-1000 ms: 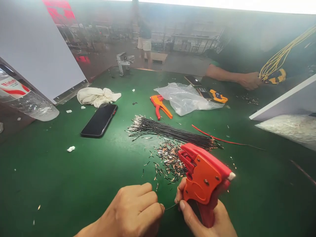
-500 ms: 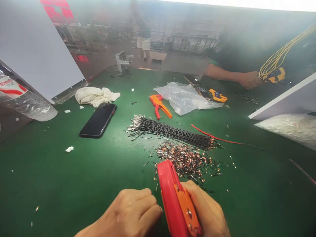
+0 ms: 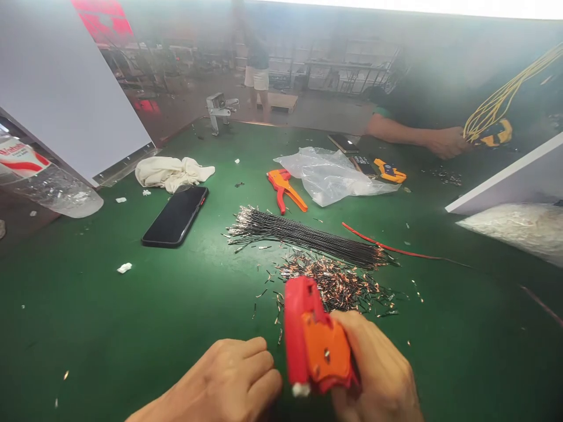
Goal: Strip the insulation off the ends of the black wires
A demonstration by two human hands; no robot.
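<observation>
Red wire stripper [image 3: 314,337] gripped in right hand [image 3: 378,375], left hand [image 3: 224,384] fisted beside.

Bare mat left; terminal scraps [image 3: 338,284] and wire bundle [image 3: 303,234] block ahead.

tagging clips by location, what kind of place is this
Probably a wire-harness assembly workshop: a green workbench holds a bundle of black wires and a pile of stripped offcuts, and the right hand grips a red wire stripper.
</observation>
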